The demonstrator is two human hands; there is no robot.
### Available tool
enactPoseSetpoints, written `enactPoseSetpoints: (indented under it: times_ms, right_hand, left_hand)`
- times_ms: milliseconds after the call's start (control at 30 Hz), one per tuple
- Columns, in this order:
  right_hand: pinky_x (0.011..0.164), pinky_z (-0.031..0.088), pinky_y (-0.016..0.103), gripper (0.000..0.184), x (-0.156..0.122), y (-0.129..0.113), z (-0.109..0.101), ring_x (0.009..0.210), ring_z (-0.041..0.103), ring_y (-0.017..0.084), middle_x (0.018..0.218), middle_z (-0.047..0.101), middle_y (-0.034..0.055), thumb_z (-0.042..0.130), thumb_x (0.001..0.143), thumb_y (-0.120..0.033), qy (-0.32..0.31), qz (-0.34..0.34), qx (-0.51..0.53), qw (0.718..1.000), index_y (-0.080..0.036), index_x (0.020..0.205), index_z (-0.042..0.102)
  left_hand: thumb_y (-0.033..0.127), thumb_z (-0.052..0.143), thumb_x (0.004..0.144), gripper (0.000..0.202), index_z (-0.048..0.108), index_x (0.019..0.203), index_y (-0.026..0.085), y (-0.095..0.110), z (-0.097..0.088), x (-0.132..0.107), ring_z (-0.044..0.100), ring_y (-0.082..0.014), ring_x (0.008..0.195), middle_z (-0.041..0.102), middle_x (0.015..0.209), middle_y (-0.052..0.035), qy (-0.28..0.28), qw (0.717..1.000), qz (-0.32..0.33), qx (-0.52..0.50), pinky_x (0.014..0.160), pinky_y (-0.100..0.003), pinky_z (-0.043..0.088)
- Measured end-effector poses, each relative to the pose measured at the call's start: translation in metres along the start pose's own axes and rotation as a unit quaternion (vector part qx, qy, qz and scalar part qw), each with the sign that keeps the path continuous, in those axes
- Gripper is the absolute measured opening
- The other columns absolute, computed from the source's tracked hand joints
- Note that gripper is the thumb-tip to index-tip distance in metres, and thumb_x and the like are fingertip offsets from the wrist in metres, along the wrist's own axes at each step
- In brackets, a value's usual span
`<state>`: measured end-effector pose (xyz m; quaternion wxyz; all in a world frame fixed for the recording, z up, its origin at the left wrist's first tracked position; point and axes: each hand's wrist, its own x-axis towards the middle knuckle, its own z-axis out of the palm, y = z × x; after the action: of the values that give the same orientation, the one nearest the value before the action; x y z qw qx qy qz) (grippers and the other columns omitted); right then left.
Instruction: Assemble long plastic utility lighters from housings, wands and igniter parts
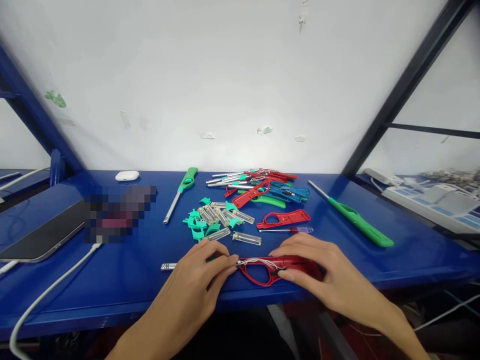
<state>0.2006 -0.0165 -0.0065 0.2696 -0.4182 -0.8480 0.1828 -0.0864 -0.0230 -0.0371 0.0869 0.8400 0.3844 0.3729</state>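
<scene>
A red lighter half-shell lies at the table's front edge, its inside facing up and white wires running along it. My left hand pinches the metal lighter tube where it meets the shell; the tube's slotted tip sticks out to the left. My right hand grips the handle end of the shell, thumb at a small dark part near the trigger loop. Just behind are clear fuel tanks, green trigger pieces, a screwdriver and another red half-shell.
Behind lies a pile of lighter shells and metal tubes. One green lighter lies left of it, another to the right. A phone, a white cable and a white earbud case are on the left. A power strip stands far right.
</scene>
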Motion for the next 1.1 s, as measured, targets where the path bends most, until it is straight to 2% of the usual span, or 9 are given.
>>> enactPoseSetpoints:
  times_ms: [167, 267, 467, 667, 867, 1100]
  right_hand:
    - [0.091, 0.058, 0.028, 0.020, 0.002, 0.001, 0.010, 0.102, 0.072, 0.017, 0.113, 0.075, -0.0008, 0.069, 0.102, -0.039, 0.000, -0.016, 0.020, 1.000, -0.037, 0.121, 0.075]
    - [0.089, 0.059, 0.029, 0.021, 0.004, 0.000, 0.017, 0.100, 0.071, 0.017, 0.112, 0.076, 0.0008, 0.068, 0.103, -0.036, 0.017, -0.028, 0.022, 0.999, -0.035, 0.122, 0.077]
    - [0.089, 0.060, 0.031, 0.017, 0.003, -0.001, 0.020, 0.101, 0.072, 0.019, 0.110, 0.077, 0.0026, 0.066, 0.104, -0.030, 0.056, -0.051, 0.012, 0.997, -0.030, 0.116, 0.079]
    - [0.081, 0.061, 0.033, 0.018, 0.007, -0.009, 0.027, 0.091, 0.073, 0.019, 0.100, 0.079, 0.0037, 0.063, 0.106, -0.025, 0.107, -0.104, -0.005, 0.989, -0.026, 0.107, 0.080]
    - [0.081, 0.058, 0.034, 0.016, 0.008, -0.010, 0.033, 0.086, 0.074, 0.019, 0.098, 0.081, 0.0026, 0.062, 0.106, -0.022, 0.166, -0.135, -0.034, 0.976, -0.024, 0.106, 0.077]
    - [0.082, 0.053, 0.034, 0.013, 0.006, -0.007, 0.035, 0.087, 0.073, 0.016, 0.101, 0.079, 0.0013, 0.063, 0.105, -0.019, 0.171, -0.160, -0.033, 0.972, -0.024, 0.111, 0.074]
  left_hand:
    - [0.016, 0.053, 0.108, 0.025, 0.074, 0.118, 0.025, 0.001, -0.002, 0.000, 0.068, -0.0197, 0.097, 0.068, 0.105, -0.0042, -0.002, 1.000, -0.004, -0.001, 0.087, -0.034, 0.059]
    - [0.016, 0.053, 0.108, 0.025, 0.074, 0.117, 0.025, 0.002, -0.002, 0.000, 0.067, -0.0194, 0.097, 0.067, 0.106, -0.0045, 0.002, 1.000, -0.005, 0.003, 0.085, -0.032, 0.059]
    - [0.021, 0.062, 0.105, 0.018, 0.069, 0.120, 0.026, 0.005, 0.000, -0.003, 0.066, -0.0209, 0.100, 0.065, 0.108, -0.0041, 0.007, 1.000, -0.016, 0.019, 0.090, -0.036, 0.058]
    - [0.022, 0.062, 0.105, 0.008, 0.069, 0.107, 0.024, 0.007, -0.001, -0.006, 0.066, -0.0186, 0.093, 0.066, 0.102, -0.0028, 0.012, 0.999, -0.045, 0.005, 0.084, -0.032, 0.057]
    - [0.019, 0.058, 0.106, 0.008, 0.066, 0.106, 0.022, 0.012, -0.003, -0.001, 0.066, -0.0189, 0.094, 0.066, 0.101, -0.0036, 0.021, 0.999, -0.029, 0.011, 0.087, -0.033, 0.056]
    - [0.016, 0.057, 0.102, 0.008, 0.062, 0.105, 0.020, 0.014, -0.003, -0.003, 0.065, -0.0196, 0.094, 0.063, 0.102, -0.0045, 0.034, 0.998, -0.018, 0.041, 0.084, -0.033, 0.056]
